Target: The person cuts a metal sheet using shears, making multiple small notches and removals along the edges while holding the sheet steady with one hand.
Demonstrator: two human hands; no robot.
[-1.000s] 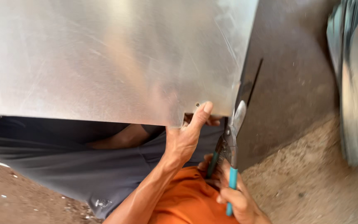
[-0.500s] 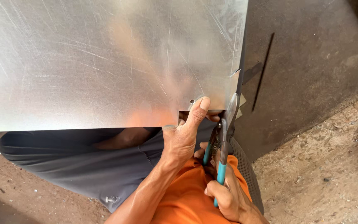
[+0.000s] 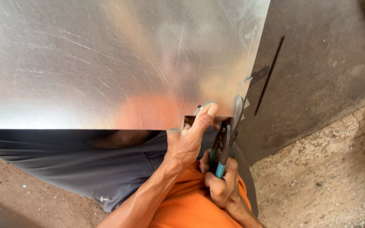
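While cutting so near to the corner, better to take short bites and not to close the blades fully, so as to leave no burr. Judged from the head view only.

Head view: large, scratched, silver-grey metal sheet (image 3: pixel 106 63) across the lap, covering most of the upper picture, its near edge above the dark grey trousers (image 3: pixel 64 160). Small square notch (image 3: pixel 189 120) already cut out of this near edge, close to the right corner.

Left hand (image 3: pixel 186 143) clamped on the sheet edge at the notch, thumb pressed flat on top, other fingers mostly hidden beneath. Right hand (image 3: pixel 220 185) closed around the teal-handled steel tin snips (image 3: pixel 223 141), just beside the left one, above the orange cloth (image 3: pixel 186 207). Blades pointing up at the right edge of the sheet, tip touching or nearly touching it; impossible to tell if biting into the metal.

Advisable to hold the thumb away from the cutting line, since the cut edge looks sharp and thin. Advisable also to press the sheet firmly against the lap, to stop it from flexing, and to hold the snips square to the surface.

To the right, dark flat slab (image 3: pixel 317 63) and rough brown dirt floor (image 3: pixel 326 181).
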